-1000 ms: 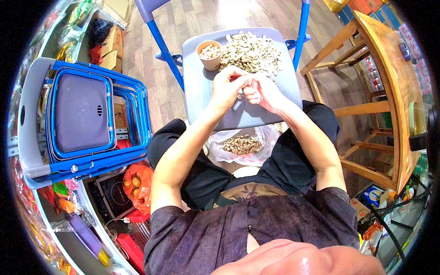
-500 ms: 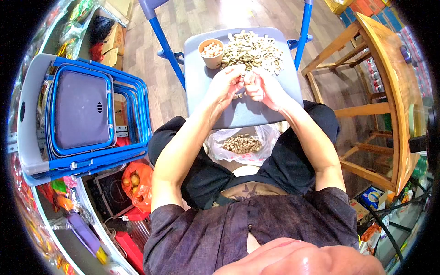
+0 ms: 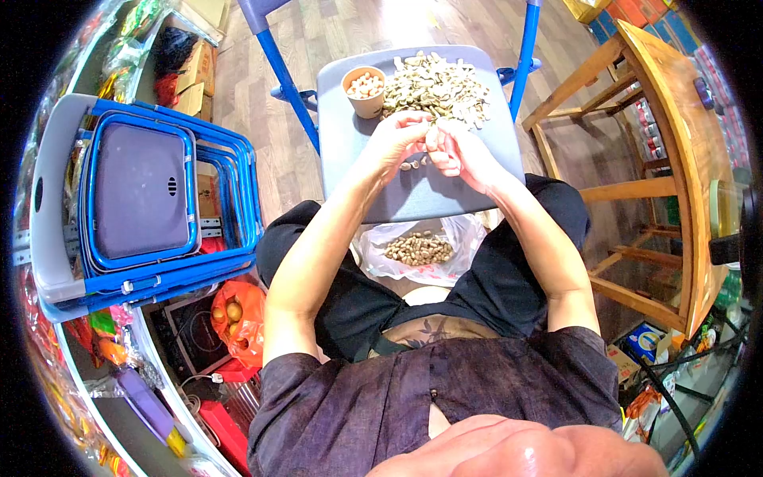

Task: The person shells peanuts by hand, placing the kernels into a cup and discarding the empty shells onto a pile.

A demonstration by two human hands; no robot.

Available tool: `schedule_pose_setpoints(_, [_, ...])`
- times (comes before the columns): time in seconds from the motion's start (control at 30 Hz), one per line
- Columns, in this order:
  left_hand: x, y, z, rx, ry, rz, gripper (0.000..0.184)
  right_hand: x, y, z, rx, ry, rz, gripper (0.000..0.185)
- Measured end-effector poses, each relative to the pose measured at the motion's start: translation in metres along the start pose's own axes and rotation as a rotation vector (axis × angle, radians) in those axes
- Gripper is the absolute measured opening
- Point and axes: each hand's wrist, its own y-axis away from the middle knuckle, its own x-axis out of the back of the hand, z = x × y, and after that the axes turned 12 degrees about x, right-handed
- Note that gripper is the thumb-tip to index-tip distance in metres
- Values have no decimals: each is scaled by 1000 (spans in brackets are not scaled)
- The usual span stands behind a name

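Observation:
Over the grey chair seat [image 3: 342,171], my left hand [image 3: 400,141] and my right hand [image 3: 459,156] meet with their fingers pinched together. Whatever lies between the fingertips is too small to make out. Just beyond them spreads a heap of pale, empty-looking shells [image 3: 437,86]. A paper cup [image 3: 366,99] filled with light nuts stands left of the heap. Several small nuts [image 3: 414,164] rest on the seat beneath my hands. Below the seat's near edge, a white plastic bag [image 3: 469,246] between my legs holds a pile of unshelled nuts [image 3: 419,249].
Folded blue-framed chairs [image 3: 143,191] lean at the left. An orange bag [image 3: 245,334] of round items sits near a cooktop [image 3: 193,334]. On the right stands a wooden table [image 3: 679,183]. Shelves with wrapped goods line the far left, and dark cables [image 3: 664,397] run at the lower right.
My hands moved slightly apart, then came back together at the fingertips. More small nuts show on the seat beneath them than one second ago.

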Motion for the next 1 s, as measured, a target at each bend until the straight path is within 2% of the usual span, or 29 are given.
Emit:
schedule_pose_setpoints(0.1, [-4,3,-1,-38,-58,22,42,0,1,0,5,-23,-3,36])
schedule_pose_setpoints(0.17, [-6,6,2,-81,-179,207,46,4,0,-1,-9,-69,-9,37])
schedule_pose_setpoints(0.3, [-8,10,9,-194,-129,221,45,4,1,-4,-30,-128,14,38])
schedule_pose_setpoints(0.4, [-3,12,17,25,216,-166,37,7,1,-2,-56,-125,30,38])
schedule_pose_setpoints(0.5, [-8,16,15,128,330,-81,34,7,1,-1,-73,-72,39,38])
schedule_pose_setpoints(0.67, [-3,12,8,18,143,-133,30,9,2,0,-55,-57,59,37])
schedule_pose_setpoints(0.73, [-7,12,7,-74,18,-7,29,8,2,-3,-31,-36,98,38])
schedule_pose_setpoints(0.83, [-1,9,1,-167,-141,60,30,5,2,-8,46,-82,111,38])
schedule_pose_setpoints(1.0, [-2,7,-5,-185,-159,118,29,-2,4,-7,57,-49,-10,37])
